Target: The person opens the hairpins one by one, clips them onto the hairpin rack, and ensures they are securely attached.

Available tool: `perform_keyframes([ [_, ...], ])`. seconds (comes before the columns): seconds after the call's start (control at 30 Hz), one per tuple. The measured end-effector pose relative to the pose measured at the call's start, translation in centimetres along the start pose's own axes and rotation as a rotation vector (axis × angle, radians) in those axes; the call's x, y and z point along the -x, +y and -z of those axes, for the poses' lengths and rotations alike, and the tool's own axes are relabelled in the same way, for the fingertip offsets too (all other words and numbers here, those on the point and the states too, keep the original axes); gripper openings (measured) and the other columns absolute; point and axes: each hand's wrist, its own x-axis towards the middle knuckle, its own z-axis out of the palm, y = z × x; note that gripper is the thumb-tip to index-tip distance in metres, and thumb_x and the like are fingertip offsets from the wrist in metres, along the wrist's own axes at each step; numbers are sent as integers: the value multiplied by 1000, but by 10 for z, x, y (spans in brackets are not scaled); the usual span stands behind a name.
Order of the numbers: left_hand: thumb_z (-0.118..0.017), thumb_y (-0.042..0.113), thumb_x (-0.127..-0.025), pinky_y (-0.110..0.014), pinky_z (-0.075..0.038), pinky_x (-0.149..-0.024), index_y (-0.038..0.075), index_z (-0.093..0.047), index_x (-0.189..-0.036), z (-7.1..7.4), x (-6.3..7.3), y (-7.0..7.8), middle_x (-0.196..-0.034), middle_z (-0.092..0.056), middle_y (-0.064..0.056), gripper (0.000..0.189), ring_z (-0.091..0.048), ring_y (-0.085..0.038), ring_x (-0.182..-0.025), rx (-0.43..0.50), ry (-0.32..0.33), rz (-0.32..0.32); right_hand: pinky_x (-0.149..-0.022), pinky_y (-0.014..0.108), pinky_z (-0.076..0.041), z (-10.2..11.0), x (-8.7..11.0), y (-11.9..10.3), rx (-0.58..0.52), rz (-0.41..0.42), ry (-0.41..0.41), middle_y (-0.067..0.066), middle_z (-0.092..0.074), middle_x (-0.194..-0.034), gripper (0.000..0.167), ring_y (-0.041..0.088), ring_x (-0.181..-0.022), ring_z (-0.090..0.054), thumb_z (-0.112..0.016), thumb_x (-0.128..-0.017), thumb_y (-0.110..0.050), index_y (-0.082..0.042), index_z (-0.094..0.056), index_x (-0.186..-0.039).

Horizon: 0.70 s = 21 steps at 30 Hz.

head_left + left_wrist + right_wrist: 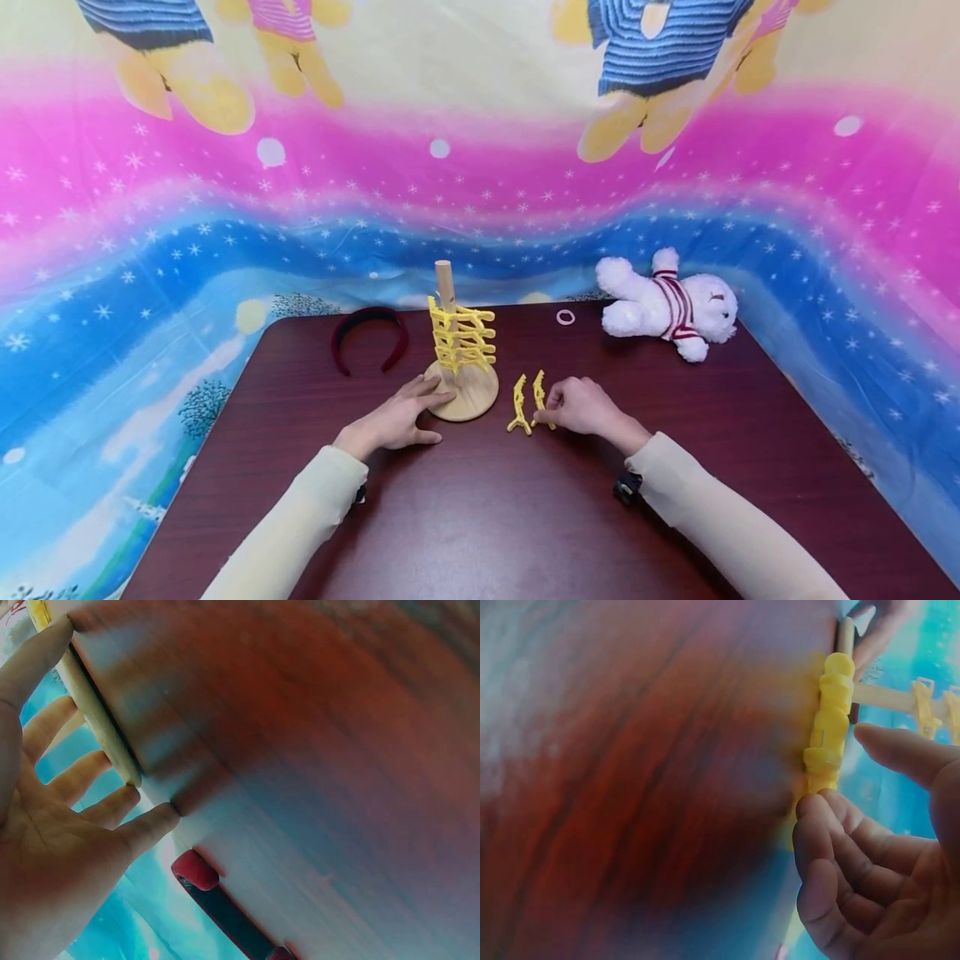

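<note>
On the table point(480, 517), the stand point(474, 398) sits between the headband point(400, 340) and two pieces point(519, 403).

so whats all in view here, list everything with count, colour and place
wooden stand: one, pale wood, table's far half
stacked pieces: several, exact count unclear, yellow, along the stand's post
loose pieces: two, yellow, right of stand
headband: one, dark red, left of stand
small ring: one, pale pink, near far edge
teddy bear: one, white, striped top, far right
table: one, dark reddish-brown, underneath
printed cloth: pink, blue, cream, behind table
wrist devices: two, dark, at wrists
sleeves: two, cream, forearms
hands: two, bare, at stand's base and right loose piece
</note>
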Motion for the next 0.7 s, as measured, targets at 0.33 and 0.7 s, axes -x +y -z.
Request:
perform_keyframes([
  [0.33, -78, 31, -87, -61, -27, -119, 16, -48, -150, 0, 0, 1, -162, -28, -24, 71, -20, -50, -150, 4, -3, -1, -58, 29, -45, 6, 0, 8, 43, -39, 3, -9, -63, -62, 29, 11, -60, -56, -81, -79, -47, -23, -69, -67],
  [0.7, -78, 31, -86, -61, -26, -119, 16, -49, -149, 1, 1, 3, -162, -28, -24, 71, -20, -50, -150, 11, -4, 5, -57, 30, -43, 9, 3, 17, 72, -81, 16, -6, -63, -71, 36, 15, -67, -55, -82, -73, -55, -22, -68, -71],
])
